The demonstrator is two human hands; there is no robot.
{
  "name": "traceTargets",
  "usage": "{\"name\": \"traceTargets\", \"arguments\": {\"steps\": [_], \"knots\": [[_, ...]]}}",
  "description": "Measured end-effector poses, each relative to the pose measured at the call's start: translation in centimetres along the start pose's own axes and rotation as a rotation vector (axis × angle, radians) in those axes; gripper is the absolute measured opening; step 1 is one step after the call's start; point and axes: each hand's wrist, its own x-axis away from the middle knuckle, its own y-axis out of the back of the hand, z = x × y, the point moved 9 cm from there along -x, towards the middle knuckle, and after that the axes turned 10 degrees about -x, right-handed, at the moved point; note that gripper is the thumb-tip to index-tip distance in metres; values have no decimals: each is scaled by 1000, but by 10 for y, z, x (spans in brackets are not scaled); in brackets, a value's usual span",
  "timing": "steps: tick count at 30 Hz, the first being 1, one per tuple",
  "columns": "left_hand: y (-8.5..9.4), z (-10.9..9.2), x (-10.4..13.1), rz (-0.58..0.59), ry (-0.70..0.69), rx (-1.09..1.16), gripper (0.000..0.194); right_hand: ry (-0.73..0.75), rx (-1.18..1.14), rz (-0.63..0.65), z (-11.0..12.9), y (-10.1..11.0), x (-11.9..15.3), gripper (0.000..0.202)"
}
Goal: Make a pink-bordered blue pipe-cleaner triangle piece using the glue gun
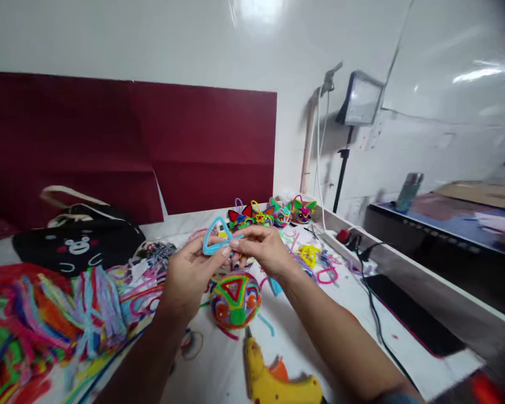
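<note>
A light blue pipe-cleaner piece (211, 247), bent into a rounded triangular loop, is held up between my two hands. My left hand (190, 272) is closed on its lower left part. My right hand (264, 249) pinches its right end, thumb and fingertips together. Below them on the white table sits a round multicoloured pipe-cleaner head (235, 300) with orange eyes, a green nose and a red triangle. A yellow glue gun (273, 381) lies in front of it, nozzle towards the head.
Bundles of coloured pipe cleaners (96, 314) and a black bag (79, 244) cover the left. Finished animal heads (303, 210) line the back. A black phone (412, 314), a cable (374, 314) and a power strip (348, 240) are at right.
</note>
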Motion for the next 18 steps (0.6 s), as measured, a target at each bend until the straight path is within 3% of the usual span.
{"name": "traceTargets", "arguments": {"steps": [18], "knots": [[1, 7, -6, -26, -8, 22, 34, 4, 164, -41, 9, 1, 4, 25]]}}
